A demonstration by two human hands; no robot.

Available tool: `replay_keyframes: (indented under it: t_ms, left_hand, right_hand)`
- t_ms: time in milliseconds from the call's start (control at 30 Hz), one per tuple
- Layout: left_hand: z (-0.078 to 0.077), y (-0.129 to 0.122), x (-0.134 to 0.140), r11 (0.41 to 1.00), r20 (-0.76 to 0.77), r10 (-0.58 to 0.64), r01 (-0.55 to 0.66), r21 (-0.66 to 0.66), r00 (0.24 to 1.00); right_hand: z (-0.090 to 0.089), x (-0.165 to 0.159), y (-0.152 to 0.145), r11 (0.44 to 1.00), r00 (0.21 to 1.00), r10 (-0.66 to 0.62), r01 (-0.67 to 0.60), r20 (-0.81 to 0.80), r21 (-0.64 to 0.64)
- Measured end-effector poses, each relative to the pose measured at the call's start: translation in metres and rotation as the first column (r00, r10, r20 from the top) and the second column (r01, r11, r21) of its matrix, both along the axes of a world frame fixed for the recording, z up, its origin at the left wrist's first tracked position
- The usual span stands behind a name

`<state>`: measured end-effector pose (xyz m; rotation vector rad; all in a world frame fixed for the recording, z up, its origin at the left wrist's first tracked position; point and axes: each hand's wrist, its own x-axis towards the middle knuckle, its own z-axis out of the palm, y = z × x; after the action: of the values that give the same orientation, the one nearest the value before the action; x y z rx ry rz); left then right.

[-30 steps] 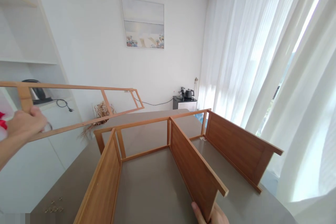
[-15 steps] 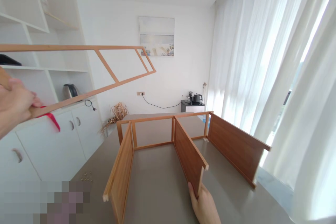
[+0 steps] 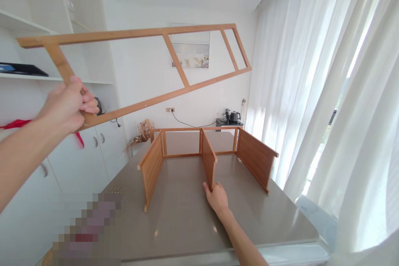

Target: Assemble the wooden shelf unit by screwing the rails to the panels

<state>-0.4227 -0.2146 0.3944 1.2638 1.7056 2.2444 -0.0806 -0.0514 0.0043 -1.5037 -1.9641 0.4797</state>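
At left, I'm clutching the frame [image 3: 176,61] with my left hand [image 3: 70,102], my right hand [image 3: 217,197] gripping the middle panel [image 3: 208,160], apparently steadying it.

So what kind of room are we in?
Probably a room in a home, perhaps for eating or sitting, though an office could look like this too. There's a large table, long white curtains and a framed picture.

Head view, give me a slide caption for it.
Left hand holds up a frame; right hand grips the middle panel.
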Motion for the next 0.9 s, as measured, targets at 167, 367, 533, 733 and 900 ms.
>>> replay_keyframes:
  t_ms: [167,367,533,733,900]
  left_hand:
    - [-0.041,-0.031,0.053,0.991,0.044,-0.135,0.135,0.013,0.99]
    - [-0.12,-0.064,0.117,0.977,0.157,-0.214,0.208,0.053,0.964]
    - [-0.197,-0.059,0.164,0.943,0.215,-0.31,0.329,-0.056,0.926]
    - [-0.276,-0.05,0.216,0.904,0.366,-0.297,0.383,-0.189,0.882]
    - [-0.307,-0.048,0.271,0.892,0.441,-0.377,0.448,-0.065,0.815]
  right_hand:
    - [0.02,0.042,-0.02,0.998,0.989,0.065,-0.06,-0.132,0.036]
    - [0.071,0.149,-0.056,0.996,0.884,0.083,-0.081,-0.46,0.025]
    - [0.14,0.187,-0.081,0.977,0.427,0.203,-0.149,-0.881,0.153]
    - [0.182,0.19,-0.091,0.991,0.262,0.036,0.117,-0.965,0.069]
    - [0.237,0.218,-0.069,0.861,0.403,0.043,0.449,-0.914,0.238]
